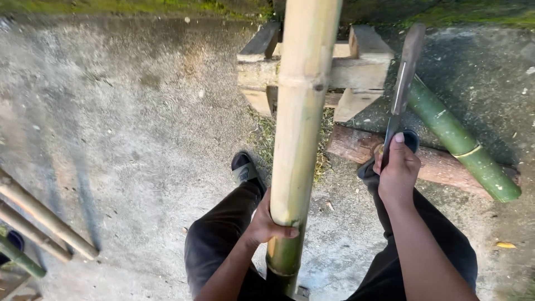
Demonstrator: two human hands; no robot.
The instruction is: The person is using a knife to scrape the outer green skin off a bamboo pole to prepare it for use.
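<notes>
Head view shows a person standing on a concrete floor (111, 111), looking down at both hands. The left hand (267, 226) is wrapped tight around a pale bamboo pole (301, 111), which stands nearly upright in the middle of the scene, its green lower end near the person's legs. The right hand (397, 170) has its grip closed on the handle of a machete (402, 83), blade pointing far and raised just right of the pole, not touching it. A wooden block (356, 61) sits on the far side behind the pole. On the right, a green bamboo piece (462, 142) lies across a log (434, 164). More poles (39, 223) lie at the near left. The step in hand looks like readying a cut: pole steadied, blade lifted. A next stroke would call for a firm left hold, with those fingers kept well below the blade's path.
</notes>
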